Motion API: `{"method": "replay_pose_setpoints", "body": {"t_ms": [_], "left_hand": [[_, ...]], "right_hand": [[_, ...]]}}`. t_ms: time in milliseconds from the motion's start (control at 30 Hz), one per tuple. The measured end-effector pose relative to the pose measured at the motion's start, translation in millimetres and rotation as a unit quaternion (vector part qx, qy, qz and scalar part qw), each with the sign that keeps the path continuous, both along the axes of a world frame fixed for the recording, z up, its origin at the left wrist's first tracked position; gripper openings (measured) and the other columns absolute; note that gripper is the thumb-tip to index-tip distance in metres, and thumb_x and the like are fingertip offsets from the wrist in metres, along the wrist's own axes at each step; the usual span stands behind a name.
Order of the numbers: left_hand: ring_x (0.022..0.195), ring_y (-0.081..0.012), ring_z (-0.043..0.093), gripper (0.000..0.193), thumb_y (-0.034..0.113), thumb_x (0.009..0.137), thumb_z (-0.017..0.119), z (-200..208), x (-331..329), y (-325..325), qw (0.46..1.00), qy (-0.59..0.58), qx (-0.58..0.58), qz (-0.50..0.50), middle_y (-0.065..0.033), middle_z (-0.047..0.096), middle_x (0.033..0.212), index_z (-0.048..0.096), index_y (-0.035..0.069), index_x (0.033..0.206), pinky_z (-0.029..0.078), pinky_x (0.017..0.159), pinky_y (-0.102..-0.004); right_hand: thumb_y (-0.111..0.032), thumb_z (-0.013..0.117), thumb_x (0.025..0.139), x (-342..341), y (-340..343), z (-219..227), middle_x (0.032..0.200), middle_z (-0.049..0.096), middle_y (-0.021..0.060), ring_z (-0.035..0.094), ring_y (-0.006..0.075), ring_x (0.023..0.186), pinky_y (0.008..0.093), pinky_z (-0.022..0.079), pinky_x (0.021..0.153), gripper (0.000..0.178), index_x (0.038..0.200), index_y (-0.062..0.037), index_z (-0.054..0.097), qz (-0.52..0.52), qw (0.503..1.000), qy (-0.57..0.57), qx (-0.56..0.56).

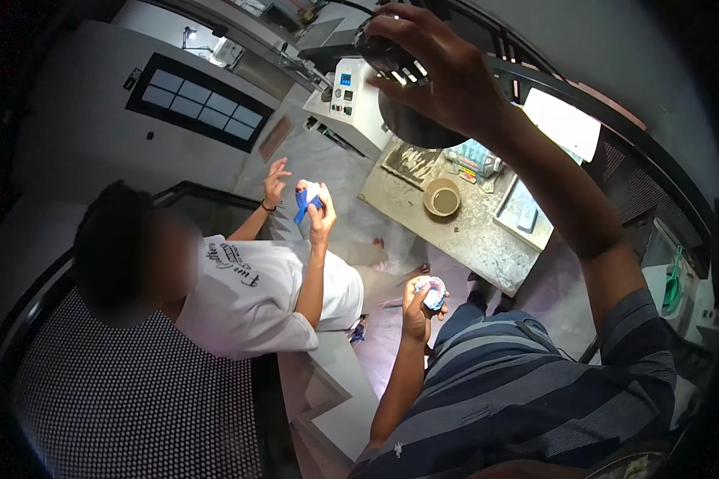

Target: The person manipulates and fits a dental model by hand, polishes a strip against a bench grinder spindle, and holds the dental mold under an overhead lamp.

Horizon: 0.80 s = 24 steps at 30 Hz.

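Observation:
My left hand (414,310) holds a rounded dental mould (433,294) in front of my waist. The mould is pink and white with a bluish rim, and my fingers wrap its side. Raised high over the table, my right hand (435,68) grips the dark round head of a desk lamp (415,124), with light showing through slots under my fingers. On my left, a person (256,279) in a white T-shirt holds a white and blue piece (307,199) up in one hand, the other hand raised beside it.
A dusty worktable (487,255) carries a tan bowl (441,198), a clear plastic bag (478,164) and a tray with a small light-blue box (527,215). A white machine with a small screen (355,100) stands behind. At far right hangs a green brush (673,279).

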State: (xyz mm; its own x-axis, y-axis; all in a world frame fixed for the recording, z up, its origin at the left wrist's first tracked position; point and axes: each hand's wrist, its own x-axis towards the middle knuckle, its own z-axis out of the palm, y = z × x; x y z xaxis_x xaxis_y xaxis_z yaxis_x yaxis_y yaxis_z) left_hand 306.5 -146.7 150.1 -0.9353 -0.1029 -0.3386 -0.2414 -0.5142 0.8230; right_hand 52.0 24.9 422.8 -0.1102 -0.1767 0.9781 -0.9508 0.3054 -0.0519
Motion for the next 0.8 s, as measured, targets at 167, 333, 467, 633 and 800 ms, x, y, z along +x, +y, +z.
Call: {"method": "replay_pose_setpoints", "body": {"t_ms": [167, 333, 467, 633, 800], "left_hand": [[0.056, -0.0248, 0.06, 0.024, 0.026, 0.096, 0.05, 3.1, 34.8, 3.5, 0.997, -0.019, -0.022, 0.067, -0.0179, 0.063, 0.087, 0.048, 0.006, 0.109, 0.044, 0.042, -0.0324], [0.056, -0.026, 0.061, 0.022, 0.025, 0.095, 0.05, -12.5, 54.0, 18.4, 0.998, -0.03, -0.026, 0.052, -0.0195, 0.064, 0.083, 0.048, 0.006, 0.106, 0.045, 0.042, -0.0315], [0.056, -0.0258, 0.062, 0.024, 0.028, 0.095, 0.052, -36.4, 78.1, 23.8, 0.999, -0.024, -0.016, 0.039, -0.0199, 0.064, 0.083, 0.047, 0.007, 0.106, 0.046, 0.043, -0.0308], [0.058, -0.0254, 0.064, 0.028, 0.031, 0.095, 0.051, -60.5, 91.9, 22.3, 0.999, 0.001, -0.029, 0.016, -0.0191, 0.065, 0.084, 0.046, 0.007, 0.109, 0.048, 0.042, -0.029], [0.065, -0.02, 0.064, 0.048, 0.032, 0.093, 0.055, -45.0, 70.9, 44.1, 0.989, 0.018, -0.066, -0.129, -0.0167, 0.063, 0.095, 0.038, 0.005, 0.129, 0.049, 0.051, -0.0266]], "right_hand": [[-0.009, 0.077, 0.072, 27.1, 16.5, 2.0, 0.117, 0.053, 0.025, 0.065, 0.0391, 0.091, 0.0379, 0.059, 0.07, 0.058, 0.122, -0.0076, 0.048, -0.026, 0.999, -0.034, 0.011], [-0.021, 0.08, 0.076, 51.2, 58.3, -14.4, 0.134, 0.045, 0.0232, 0.057, 0.0431, 0.112, 0.0419, 0.058, 0.079, 0.062, 0.127, -0.01, 0.046, -0.018, 0.999, 0.019, -0.024], [-0.042, 0.084, 0.068, 115.7, 107.3, -77.7, 0.145, 0.035, 0.0228, 0.04, 0.0397, 0.13, 0.0527, 0.036, 0.106, 0.091, 0.141, -0.0148, 0.035, -0.114, 0.993, -0.005, 0.002], [-0.035, 0.087, 0.063, 211.9, 129.0, -208.1, 0.145, 0.037, 0.021, 0.04, 0.0368, 0.132, 0.047, 0.03, 0.11, 0.087, 0.134, -0.0074, 0.046, 0.131, 0.935, -0.328, -0.014], [-0.034, 0.085, 0.065, 282.7, 91.7, -303.1, 0.143, 0.036, 0.0252, 0.038, 0.0396, 0.132, 0.0424, 0.032, 0.11, 0.096, 0.141, -0.0038, 0.035, 0.157, 0.827, -0.521, 0.14]]}}
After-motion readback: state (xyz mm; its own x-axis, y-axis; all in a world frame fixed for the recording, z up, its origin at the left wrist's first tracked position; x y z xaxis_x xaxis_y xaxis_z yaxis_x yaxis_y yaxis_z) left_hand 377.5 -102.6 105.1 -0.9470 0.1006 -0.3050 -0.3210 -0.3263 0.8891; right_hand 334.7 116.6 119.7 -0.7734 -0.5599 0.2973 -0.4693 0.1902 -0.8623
